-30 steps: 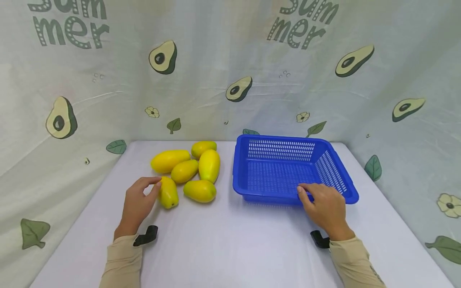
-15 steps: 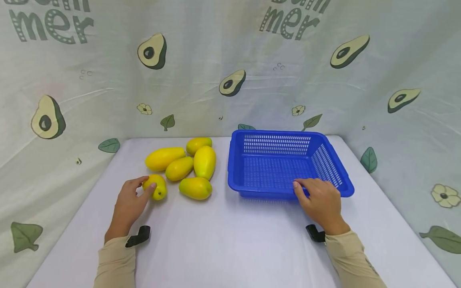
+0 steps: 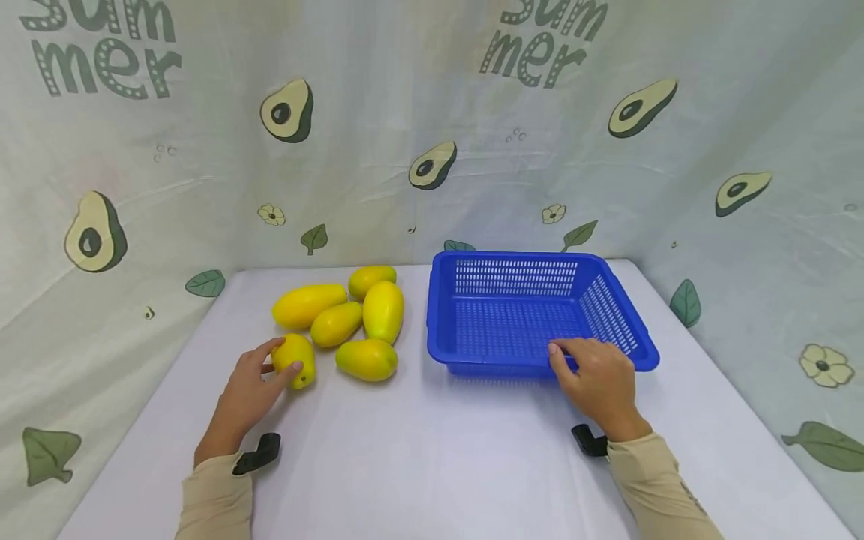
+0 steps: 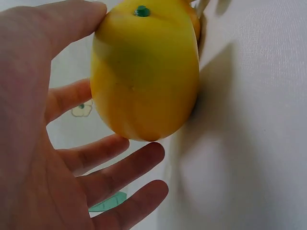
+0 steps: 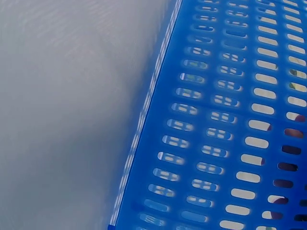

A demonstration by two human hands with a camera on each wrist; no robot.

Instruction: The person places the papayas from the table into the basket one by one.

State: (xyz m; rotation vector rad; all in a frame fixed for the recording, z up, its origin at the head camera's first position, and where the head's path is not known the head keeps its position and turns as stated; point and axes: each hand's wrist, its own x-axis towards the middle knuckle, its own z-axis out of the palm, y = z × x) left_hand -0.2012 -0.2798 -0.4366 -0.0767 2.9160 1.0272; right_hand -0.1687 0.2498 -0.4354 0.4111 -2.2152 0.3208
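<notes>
My left hand [image 3: 246,394] holds the nearest-left yellow mango [image 3: 295,361] between thumb and fingers. In the left wrist view, the thumb presses beside the green stem nub of this mango [image 4: 146,72], while the lower fingers are spread below it. Whether it touches the table is hard to tell. My right hand [image 3: 601,386] grips the near rim of a blue plastic basket [image 3: 496,358], right of its middle. In the right wrist view, the slotted wall of the basket [image 5: 192,143] fills the right side, and parts of fingers show through its holes.
Several more mangoes lie grouped behind and right of the left hand, among them a long mango [image 3: 309,305], an upright-lying one [image 3: 383,311] and a front one [image 3: 367,360]. A white table [image 3: 418,465] carries everything. A printed curtain [image 3: 364,90] hangs around it.
My left hand has taken hold of the mango. This mango has turned its stem end toward me and shifted slightly left. My right hand stays at the basket rim.
</notes>
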